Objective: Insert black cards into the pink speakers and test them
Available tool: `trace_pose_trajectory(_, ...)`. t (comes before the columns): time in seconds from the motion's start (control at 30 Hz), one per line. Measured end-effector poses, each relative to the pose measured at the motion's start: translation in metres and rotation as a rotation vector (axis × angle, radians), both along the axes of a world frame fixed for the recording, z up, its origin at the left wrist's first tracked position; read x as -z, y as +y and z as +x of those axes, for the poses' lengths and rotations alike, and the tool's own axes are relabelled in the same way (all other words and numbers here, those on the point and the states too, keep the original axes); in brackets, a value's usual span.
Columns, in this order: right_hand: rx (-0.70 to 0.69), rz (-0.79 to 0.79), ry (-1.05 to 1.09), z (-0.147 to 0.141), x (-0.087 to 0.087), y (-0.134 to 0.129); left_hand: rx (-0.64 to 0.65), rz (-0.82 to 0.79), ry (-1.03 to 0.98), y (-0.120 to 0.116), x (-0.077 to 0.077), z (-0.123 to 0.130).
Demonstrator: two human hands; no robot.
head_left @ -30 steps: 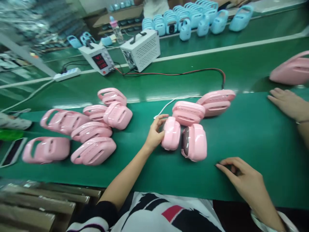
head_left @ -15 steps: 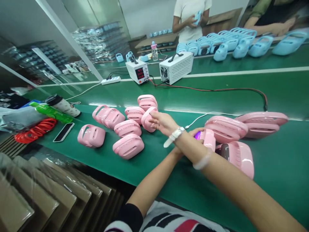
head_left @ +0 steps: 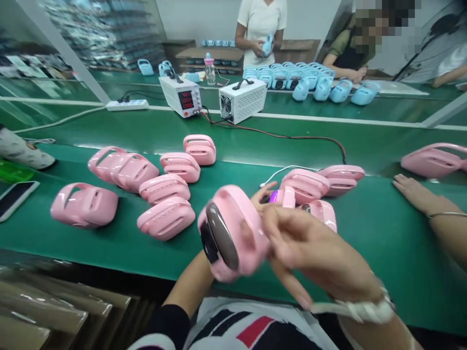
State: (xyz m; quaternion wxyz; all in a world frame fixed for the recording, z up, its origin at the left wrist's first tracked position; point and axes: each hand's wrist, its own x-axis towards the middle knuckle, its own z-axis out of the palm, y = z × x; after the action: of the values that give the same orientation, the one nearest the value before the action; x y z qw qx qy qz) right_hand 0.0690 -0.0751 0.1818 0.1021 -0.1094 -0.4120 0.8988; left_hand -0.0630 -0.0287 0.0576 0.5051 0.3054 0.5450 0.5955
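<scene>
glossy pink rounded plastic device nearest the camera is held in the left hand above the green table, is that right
Wrong hand: the head view shows the right hand holding that pink device above the green table.

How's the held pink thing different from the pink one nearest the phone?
The held pink thing is in the right hand; the pink one nearest the phone sits on the table. The held one shows a dark panel; the other shows a slot. Both are shiny pink.

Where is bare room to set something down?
Right: green mat between the clustered pink units and the co-worker's hand. Left: a narrower strip between the leftmost pink unit and the mat's front edge. Crowded: around the left hand.
</scene>
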Motion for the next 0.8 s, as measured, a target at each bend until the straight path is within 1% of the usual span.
trace_pose_trajectory(0.03, 0.0, -0.062, -0.035, 0.019, 0.004, -0.01, 0.064, -0.017, -0.033, -0.007, -0.002, -0.008)
trace_pose_trajectory(0.07, 0.01, -0.107, -0.088, 0.035, 0.01, -0.019, 0.095, -0.027, -0.048, -0.016, -0.004, -0.017)
trace_pose_trajectory(0.1, 0.025, -0.13, -0.148, 0.046, 0.019, -0.027, 0.084, -0.035, -0.047, -0.03, -0.006, -0.025)
trace_pose_trajectory(0.13, 0.041, -0.129, -0.21, 0.053, 0.029, -0.034, 0.029, -0.017, -0.022, -0.046, -0.007, -0.031)
trace_pose_trajectory(0.2, 0.08, -0.106, -0.287, 0.057, 0.051, -0.043, -0.095, 0.052, 0.042, -0.084, -0.007, -0.037)
trace_pose_trajectory(0.23, 0.103, -0.099, -0.289, 0.055, 0.06, -0.046, -0.121, 0.075, 0.064, -0.103, -0.006, -0.034)
trace_pose_trajectory(0.27, 0.133, -0.091, -0.277, 0.051, 0.068, -0.047, -0.106, 0.09, 0.075, -0.12, -0.003, -0.029)
trace_pose_trajectory(0.33, 0.165, -0.071, -0.232, 0.044, 0.078, -0.048, -0.013, 0.104, 0.091, -0.143, 0.003, -0.013)
trace_pose_trajectory(0.37, 0.164, -0.052, -0.21, 0.041, 0.08, -0.047, 0.037, 0.11, 0.1, -0.148, 0.008, -0.003)
trace_pose_trajectory(0.43, 0.132, 0.008, -0.196, 0.04, 0.082, -0.044, 0.077, 0.133, 0.131, -0.149, 0.017, 0.011)
trace_pose_trajectory(0.5, 0.137, 0.076, -0.224, 0.044, 0.085, -0.038, 0.081, 0.138, 0.124, -0.143, 0.026, 0.018)
trace_pose_trajectory(0.53, 0.187, 0.098, -0.253, 0.048, 0.088, -0.034, 0.079, 0.142, 0.099, -0.14, 0.031, 0.018)
trace_pose_trajectory(0.57, 0.288, 0.103, -0.287, 0.052, 0.093, -0.031, 0.076, 0.147, 0.071, -0.138, 0.034, 0.018)
trace_pose_trajectory(0.63, 0.567, 0.066, -0.369, 0.059, 0.107, -0.026, 0.062, 0.167, 0.027, -0.135, 0.04, 0.015)
trace_pose_trajectory(0.67, 0.681, 0.039, -0.41, 0.062, 0.114, -0.025, 0.048, 0.182, 0.023, -0.134, 0.041, 0.015)
trace_pose_trajectory(0.7, 0.745, 0.015, -0.445, 0.063, 0.121, -0.024, 0.034, 0.196, 0.026, -0.132, 0.042, 0.015)
trace_pose_trajectory(0.73, 0.762, 0.001, -0.473, 0.063, 0.126, -0.024, 0.025, 0.208, 0.031, -0.13, 0.043, 0.016)
trace_pose_trajectory(0.8, 0.741, 0.006, -0.506, 0.061, 0.133, -0.024, -0.003, 0.237, 0.04, -0.123, 0.043, 0.02)
